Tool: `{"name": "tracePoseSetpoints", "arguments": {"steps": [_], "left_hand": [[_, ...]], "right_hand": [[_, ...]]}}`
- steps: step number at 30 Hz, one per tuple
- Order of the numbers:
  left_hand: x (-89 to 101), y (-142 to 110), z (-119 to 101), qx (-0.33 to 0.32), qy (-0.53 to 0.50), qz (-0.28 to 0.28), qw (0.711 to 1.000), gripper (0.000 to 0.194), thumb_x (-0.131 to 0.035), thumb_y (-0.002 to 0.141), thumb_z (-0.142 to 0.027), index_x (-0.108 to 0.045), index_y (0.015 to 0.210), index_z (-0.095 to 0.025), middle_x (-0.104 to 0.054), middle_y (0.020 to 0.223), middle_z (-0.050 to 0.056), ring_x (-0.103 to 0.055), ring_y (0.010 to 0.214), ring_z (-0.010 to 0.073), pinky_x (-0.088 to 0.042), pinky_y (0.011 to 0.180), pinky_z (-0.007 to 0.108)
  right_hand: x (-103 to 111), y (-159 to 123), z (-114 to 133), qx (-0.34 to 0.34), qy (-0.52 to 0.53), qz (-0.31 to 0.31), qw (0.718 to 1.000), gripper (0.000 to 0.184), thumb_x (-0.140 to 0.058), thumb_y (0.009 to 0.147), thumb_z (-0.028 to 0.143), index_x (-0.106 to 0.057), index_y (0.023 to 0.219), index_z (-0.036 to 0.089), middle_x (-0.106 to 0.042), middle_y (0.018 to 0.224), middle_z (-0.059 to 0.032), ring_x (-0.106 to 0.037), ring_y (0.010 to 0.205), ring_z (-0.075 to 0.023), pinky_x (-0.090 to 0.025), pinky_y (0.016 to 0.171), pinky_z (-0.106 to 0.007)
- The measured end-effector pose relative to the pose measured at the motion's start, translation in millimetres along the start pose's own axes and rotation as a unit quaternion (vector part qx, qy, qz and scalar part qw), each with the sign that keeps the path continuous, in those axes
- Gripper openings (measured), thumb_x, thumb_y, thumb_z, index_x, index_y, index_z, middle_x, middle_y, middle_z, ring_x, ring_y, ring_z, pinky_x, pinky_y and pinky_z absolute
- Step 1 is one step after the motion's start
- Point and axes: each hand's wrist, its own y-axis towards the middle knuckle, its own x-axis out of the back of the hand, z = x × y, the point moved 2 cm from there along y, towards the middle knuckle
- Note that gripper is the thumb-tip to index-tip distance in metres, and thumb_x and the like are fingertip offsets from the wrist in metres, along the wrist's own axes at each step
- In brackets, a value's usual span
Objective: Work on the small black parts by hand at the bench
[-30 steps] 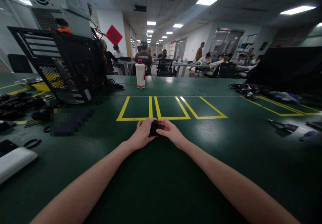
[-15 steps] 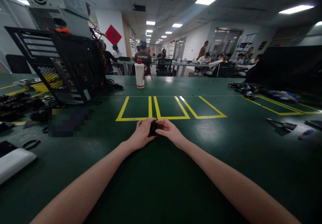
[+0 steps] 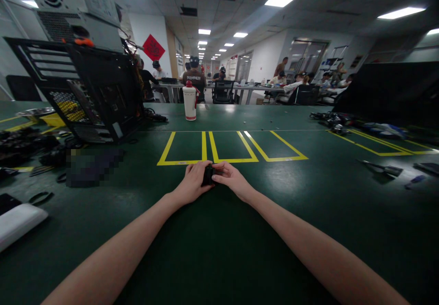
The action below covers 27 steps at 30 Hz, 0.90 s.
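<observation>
Between my two hands is a small black block-like object (image 3: 208,175), close to the table's taped marks; its exact kind does not show. My left hand (image 3: 194,180) is wrapped round its left side, the fingers over the top and the thumb low in front. From the right, my right hand (image 3: 231,179) pinches at the object's edge with bent fingertips and thumb. Much of the object is hidden behind my left fingers. Just beyond my hands, yellow tape (image 3: 233,160) forms three open-backed frames on the green table (image 3: 219,245).
A black computer case (image 3: 99,90) with power supplies (image 3: 82,8) on top stands at the left. Beyond the tape is a white bottle with a red lid (image 3: 190,101). Screwdriver-like tools (image 3: 384,168) and cables (image 3: 332,121) lie at the right. Several people sit at far tables.
Both hands keep the same hold on the black object. The view has shifted very slightly; the surroundings appear a little further left.
</observation>
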Motion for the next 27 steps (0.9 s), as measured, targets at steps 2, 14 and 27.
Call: {"name": "tracePoseSetpoints", "arguments": {"steps": [2,14,27], "left_hand": [[0.6,0.2,-0.6,0.0,-0.003,0.003,1.0,0.057,-0.056,0.071,-0.024,-0.024,0.117,-0.022,-0.042,0.115,0.008,-0.04,0.11,0.0248,-0.026,0.092,0.045],[2.1,0.0,-0.6,-0.002,-0.007,0.004,1.0,0.056,-0.056,0.071,-0.025,-0.024,0.117,-0.022,-0.042,0.115,0.008,-0.04,0.11,0.0251,-0.025,0.094,0.045],[0.2,0.1,0.3,0.001,-0.001,0.012,1.0,0.057,-0.056,0.071,-0.023,-0.024,0.118,-0.021,-0.042,0.116,0.008,-0.038,0.11,0.0238,-0.024,0.094,0.044]], "right_hand": [[0.4,0.1,0.5,-0.007,-0.009,-0.001,1.0,0.035,-0.063,0.065,0.021,-0.051,0.098,0.021,-0.056,0.097,-0.0027,-0.052,0.096,-0.0161,-0.04,0.089,-0.036],[0.5,-1.2,3.7,-0.012,-0.005,0.008,1.0,0.033,-0.064,0.064,0.02,-0.051,0.094,0.021,-0.054,0.099,-0.0027,-0.053,0.095,-0.0163,-0.041,0.088,-0.037],[2.3,1.6,-1.5,-0.012,0.001,0.015,1.0,0.041,-0.067,0.059,0.015,-0.049,0.095,0.02,-0.052,0.105,-0.0025,-0.052,0.098,-0.0166,-0.039,0.09,-0.037]]}}
